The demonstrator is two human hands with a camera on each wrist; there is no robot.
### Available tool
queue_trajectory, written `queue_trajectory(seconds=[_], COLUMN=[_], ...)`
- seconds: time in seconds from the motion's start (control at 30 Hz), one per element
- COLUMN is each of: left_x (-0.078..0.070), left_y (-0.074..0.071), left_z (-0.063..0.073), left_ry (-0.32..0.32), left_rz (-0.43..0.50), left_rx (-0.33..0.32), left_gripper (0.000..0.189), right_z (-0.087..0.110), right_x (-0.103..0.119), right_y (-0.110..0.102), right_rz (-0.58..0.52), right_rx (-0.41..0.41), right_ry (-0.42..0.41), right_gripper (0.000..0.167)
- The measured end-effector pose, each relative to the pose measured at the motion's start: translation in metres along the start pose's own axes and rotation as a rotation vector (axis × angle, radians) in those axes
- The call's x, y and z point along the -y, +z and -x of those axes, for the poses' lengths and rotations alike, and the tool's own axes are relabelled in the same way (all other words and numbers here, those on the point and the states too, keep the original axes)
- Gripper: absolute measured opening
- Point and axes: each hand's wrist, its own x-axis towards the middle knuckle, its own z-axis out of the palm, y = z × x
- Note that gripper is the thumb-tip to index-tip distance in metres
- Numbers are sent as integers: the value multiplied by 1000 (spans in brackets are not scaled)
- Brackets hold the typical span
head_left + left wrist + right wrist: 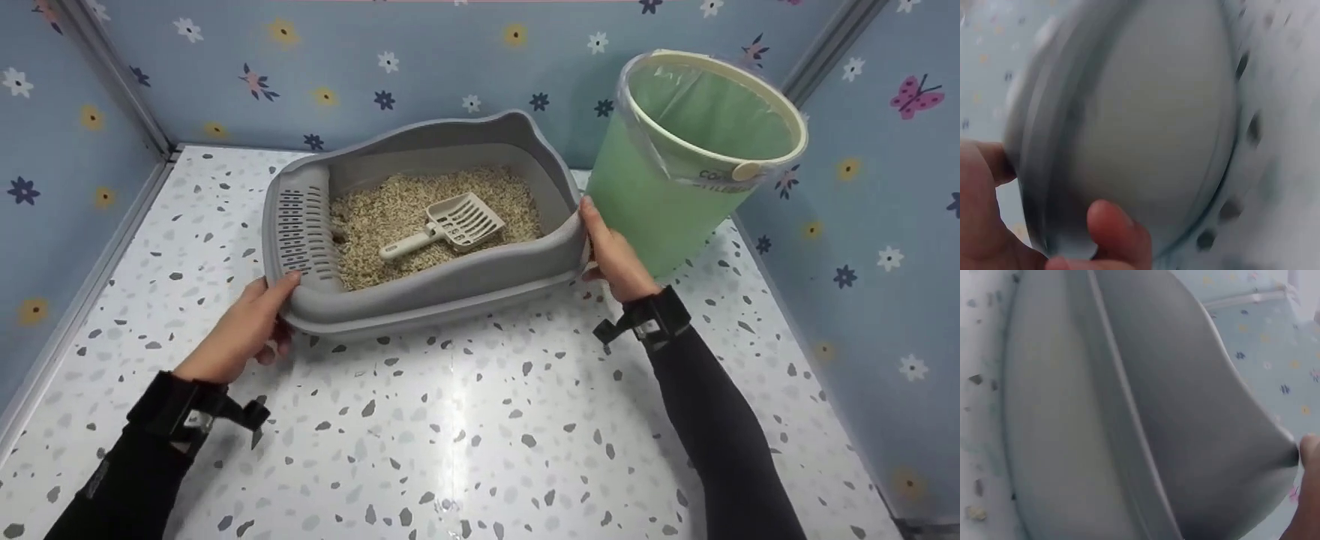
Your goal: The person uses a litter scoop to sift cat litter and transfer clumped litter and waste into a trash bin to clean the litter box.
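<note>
A grey cat litter box (450,279) holds tan pellet litter (390,201). On the litter lies a beige slotted litter scoop (411,244), its handle towards the front left. My left hand (244,322) grips the front left corner of the box, thumb on the rim beside the slotted step (304,225) and fingers below the edge. At the right end, my right hand (619,259) holds the corner with its thumb up at the rim. Both wrist views show the outer wall of the box up close; the left one is blurred.
A pale green bin (649,214) with a clear liner stands close behind my right hand, against the box's right end. Flowered panels (442,67) enclose the back and both sides. The speckled white surface (450,420) stretches in front of the box.
</note>
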Motion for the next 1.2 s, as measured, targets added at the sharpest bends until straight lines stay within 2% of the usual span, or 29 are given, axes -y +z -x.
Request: queue_trajectory(seconds=[0.07, 0.13, 0.23, 0.3, 0.5, 0.57, 0.63, 0.73, 0.83, 0.93, 1.07, 1.13, 1.2], left_x=[-1, -1, 2, 4, 8, 6, 5, 3, 1, -3, -9, -10, -9], left_y=[15, 26, 31, 24, -15, -22, -23, -12, 10, 32, 49, 48, 44], left_z=[8, 12, 9, 3, -26, -35, -38, -31, -17, -8, -13, -21, -30], left_ry=[-13, -15, -9, -13, -47, -54, -66, -86, -87, -96, -56, -29, -23], left_rz=[28, 50, 45, 7, -48, -37, -29, -6, 39, 125, 234, 273, 312], left_rx=[-2, -30, -85, -117, -151, -173, -212, -224, -167, -103, -131, -163, -181], left_gripper=[86, 82, 78, 78, 89, 91, 94, 96, 99, 102, 92, 82, 77], right_z=[-7, -9, -5, 2, 37, 46, 48, 33, 8, -13, -20, -14, -5], right_x=[1, 1, 1, 1, -6, -9, -11, -12, -9, -5, -4, -5, -7], right_y=[-4, -6, -3, 2, 24, 27, 25, 18, 13, 9, 8, 11, 16], right_rz=[-70, -94, -87, -63, 32, 42, 15, -76, -144, -172, -227, -245, -246], right_rx=[12, 23, 33, 32, 26, 54, 83, 116, 104, 88, 83, 82, 80], right_ry=[-8, -7, 1, 2, 0, 14, 44, 94, 92, 72, 95, 105, 107], right_gripper=[104, 105, 104, 105, 94, 84, 78, 74, 75, 81, 96, 97, 90])
